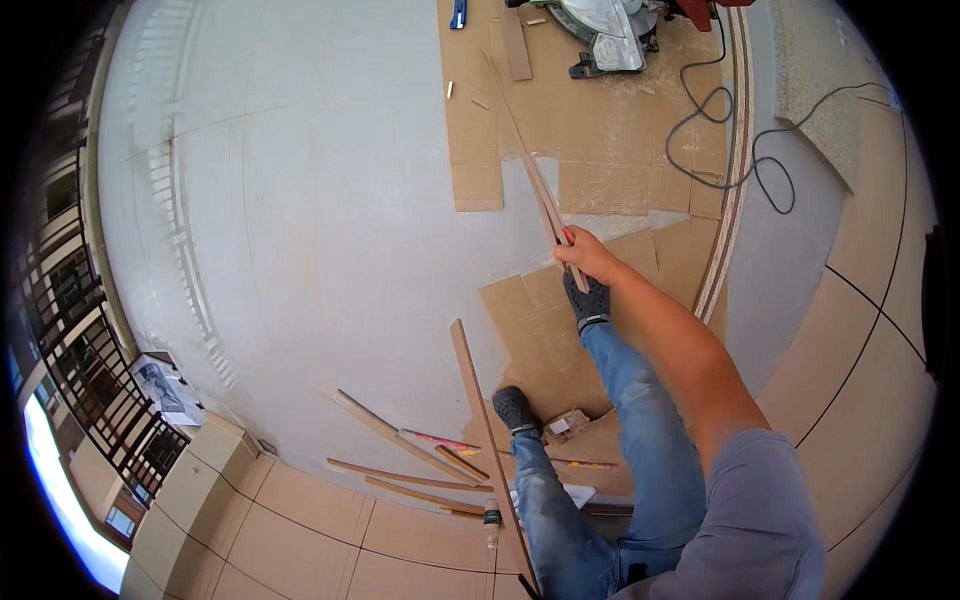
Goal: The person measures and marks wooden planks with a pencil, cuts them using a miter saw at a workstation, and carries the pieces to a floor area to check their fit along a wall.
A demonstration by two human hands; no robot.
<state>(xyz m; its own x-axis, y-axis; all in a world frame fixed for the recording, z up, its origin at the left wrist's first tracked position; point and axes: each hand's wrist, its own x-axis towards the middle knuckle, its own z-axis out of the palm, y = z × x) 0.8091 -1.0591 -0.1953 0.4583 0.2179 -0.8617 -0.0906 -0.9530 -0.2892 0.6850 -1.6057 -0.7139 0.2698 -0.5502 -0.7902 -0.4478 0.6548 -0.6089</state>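
My right hand [590, 256] is closed around the near end of thin wooden strips [540, 190], which stretch forward over the cardboard. A small red thing [568, 236] shows by its fingers; its kind I cannot make out. Below the hand is my dark clog on the right foot. Out of sight is my left hand. A long flat wooden board [480, 410] slants up from the lower edge, left of my legs; what supports its near end is hidden. A small black thing [528, 586] shows at that end.
A miter saw [615, 35] stands on cardboard sheets [600, 185] ahead, its dark cable [690, 120] looping right. A blue utility knife [459, 14] lies far off. Several wooden strips [400, 440], a bottle [492, 522] and a clear packet [566, 425] lie near my feet. A railing [85, 360] runs left.
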